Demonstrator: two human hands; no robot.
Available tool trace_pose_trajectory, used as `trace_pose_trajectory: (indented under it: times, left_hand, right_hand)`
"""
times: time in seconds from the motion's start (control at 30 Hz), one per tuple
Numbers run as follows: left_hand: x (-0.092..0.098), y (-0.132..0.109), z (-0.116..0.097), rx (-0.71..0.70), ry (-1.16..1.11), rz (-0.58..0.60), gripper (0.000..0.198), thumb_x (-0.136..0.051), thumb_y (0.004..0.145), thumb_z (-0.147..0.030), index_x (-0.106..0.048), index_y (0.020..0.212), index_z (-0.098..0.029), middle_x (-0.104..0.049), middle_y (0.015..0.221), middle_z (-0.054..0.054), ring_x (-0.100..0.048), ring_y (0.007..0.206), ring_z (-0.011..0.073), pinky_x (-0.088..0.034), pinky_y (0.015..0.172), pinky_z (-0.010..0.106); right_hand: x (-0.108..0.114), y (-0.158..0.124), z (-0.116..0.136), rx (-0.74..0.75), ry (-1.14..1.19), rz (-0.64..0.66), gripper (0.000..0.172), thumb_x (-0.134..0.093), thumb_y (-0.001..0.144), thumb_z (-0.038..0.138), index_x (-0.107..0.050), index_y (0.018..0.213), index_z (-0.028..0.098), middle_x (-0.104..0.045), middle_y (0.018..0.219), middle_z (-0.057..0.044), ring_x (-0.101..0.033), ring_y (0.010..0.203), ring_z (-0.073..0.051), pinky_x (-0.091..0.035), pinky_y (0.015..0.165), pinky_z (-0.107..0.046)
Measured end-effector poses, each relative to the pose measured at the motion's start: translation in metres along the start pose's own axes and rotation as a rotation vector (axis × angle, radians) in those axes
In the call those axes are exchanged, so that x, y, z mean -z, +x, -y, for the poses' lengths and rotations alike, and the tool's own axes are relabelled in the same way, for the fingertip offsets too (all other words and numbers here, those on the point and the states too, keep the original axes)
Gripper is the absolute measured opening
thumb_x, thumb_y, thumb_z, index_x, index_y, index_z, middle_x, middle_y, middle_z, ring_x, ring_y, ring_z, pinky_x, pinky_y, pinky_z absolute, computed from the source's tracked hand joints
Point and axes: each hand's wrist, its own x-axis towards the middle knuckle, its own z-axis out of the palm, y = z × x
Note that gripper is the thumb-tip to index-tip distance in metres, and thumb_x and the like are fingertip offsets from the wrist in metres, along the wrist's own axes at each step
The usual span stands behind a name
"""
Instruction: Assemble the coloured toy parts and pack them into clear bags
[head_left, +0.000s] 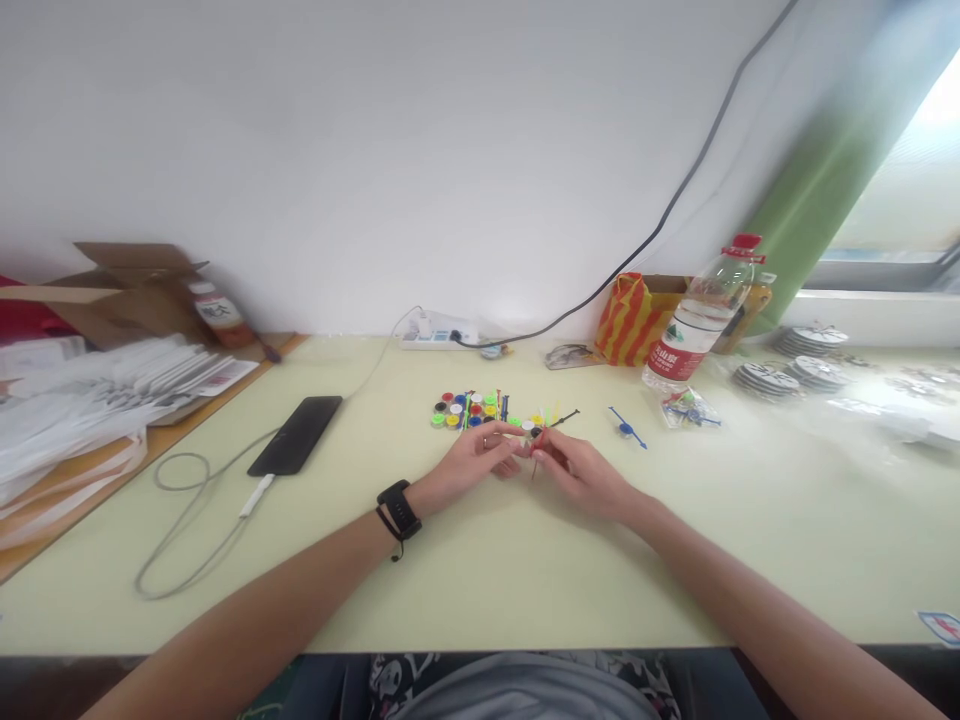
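Observation:
My left hand (480, 455) and my right hand (577, 472) meet over the middle of the table, fingers pinched together. Between their fingertips is a small red plastic piece (535, 443) with a thin stem; its full shape is partly hidden. Just beyond the hands lie several small round discs (448, 409) in red, white, blue, black, green and yellow. Thin coloured plastic sticks lie among them, and a black stick (566, 418) points out to the right. Farther right, apart from my hand, rests a blue stick with a round middle (626, 428).
A clear bag of small parts (686, 408) lies by a large water bottle (694, 325) and a striped bag (634, 320). To the left are a black phone (296, 436) on a cable, white packets (142, 375) and a carton (139, 295). Stacked discs (765, 380) stand right; a power strip (439, 335) is behind.

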Motion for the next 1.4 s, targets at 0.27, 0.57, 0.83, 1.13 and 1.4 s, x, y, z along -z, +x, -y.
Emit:
trace_pose_trajectory:
  times: [0.27, 0.57, 0.83, 1.13, 1.4]
  left_hand:
    - [-0.001, -0.001, -0.004, 0.026, 0.036, 0.008, 0.047, -0.064, 0.092, -0.057, -0.069, 0.116, -0.017, -0.074, 0.104, 0.013, -0.069, 0.082, 0.0184, -0.056, 0.078, 0.034]
    - [-0.001, 0.0, -0.004, 0.036, 0.037, 0.019, 0.04, -0.07, 0.089, -0.051, -0.071, 0.108, -0.017, -0.073, 0.097, 0.009, -0.066, 0.078, 0.0152, -0.054, 0.075, 0.03]
    - [-0.002, -0.001, -0.002, 0.051, 0.009, 0.009, 0.037, -0.074, 0.086, -0.047, -0.07, 0.107, -0.016, -0.072, 0.096, 0.009, -0.066, 0.078, 0.0148, -0.054, 0.076, 0.03]
    - [-0.002, -0.001, -0.004, 0.047, 0.011, 0.014, 0.038, -0.076, 0.084, -0.047, -0.072, 0.106, -0.016, -0.072, 0.095, 0.01, -0.066, 0.079, 0.0154, -0.054, 0.077, 0.031]
    - [-0.003, -0.001, -0.004, 0.04, 0.038, 0.026, 0.036, -0.076, 0.085, -0.046, -0.073, 0.104, -0.016, -0.072, 0.095, 0.01, -0.066, 0.082, 0.0163, -0.055, 0.078, 0.032]
  right_hand:
    - [0.056, 0.001, -0.026, -0.018, -0.509, -0.595, 0.023, -0.031, 0.107, 0.034, -0.048, 0.094, 0.024, -0.058, 0.091, -0.007, -0.055, 0.078, -0.023, -0.039, 0.069, -0.034]
    - [0.056, -0.003, -0.064, -0.239, -0.977, -0.018, 0.033, -0.037, 0.105, 0.03, -0.063, 0.089, 0.018, -0.057, 0.104, -0.014, -0.053, 0.092, -0.026, -0.038, 0.072, -0.036]
    - [0.051, -0.003, -0.073, -0.356, -0.989, 0.064, 0.035, -0.04, 0.104, 0.037, -0.07, 0.097, 0.02, -0.055, 0.114, -0.015, -0.049, 0.101, -0.03, -0.041, 0.082, -0.045]
    - [0.052, -0.006, -0.084, -0.367, -0.898, -0.028, 0.037, -0.045, 0.102, 0.039, -0.071, 0.083, 0.02, -0.056, 0.107, -0.015, -0.05, 0.096, -0.031, -0.043, 0.078, -0.048]
    - [0.067, -0.006, -0.109, -0.51, -1.002, -0.133, 0.036, -0.045, 0.102, 0.036, -0.073, 0.095, 0.014, -0.058, 0.11, -0.02, -0.051, 0.106, -0.037, -0.044, 0.08, -0.05]
